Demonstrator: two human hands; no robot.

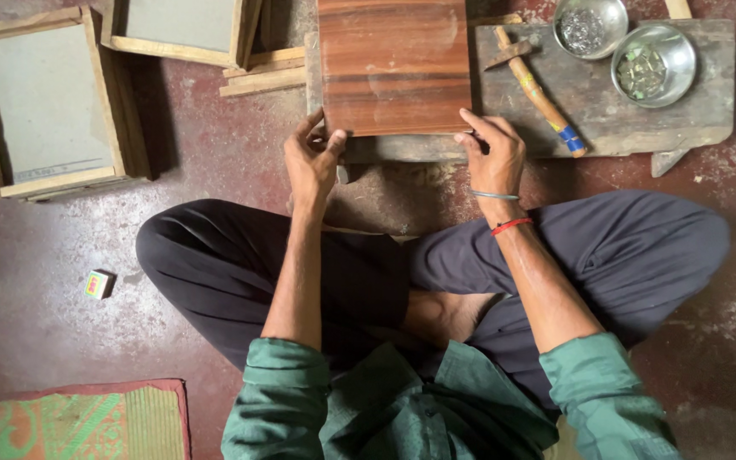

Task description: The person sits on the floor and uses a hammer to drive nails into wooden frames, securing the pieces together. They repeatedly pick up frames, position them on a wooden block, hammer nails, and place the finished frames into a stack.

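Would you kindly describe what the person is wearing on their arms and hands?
Both arms have green sleeves rolled up to about the elbow, leaving the forearms bare. The right hand has a thin silvery metal bangle at the wrist and a red thread band just behind it. The left hand and its wrist are bare: no gloves, and no rings that I can make out.

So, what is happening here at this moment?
A person sits cross-legged on a reddish floor and holds a brown wooden panel by its near edge, the left hand at one corner and the right hand at the other. The panel lies on a grey work board. On that board, beside the panel, rest a hammer and two metal bowls with small pieces inside. Wooden frames lie to the left.
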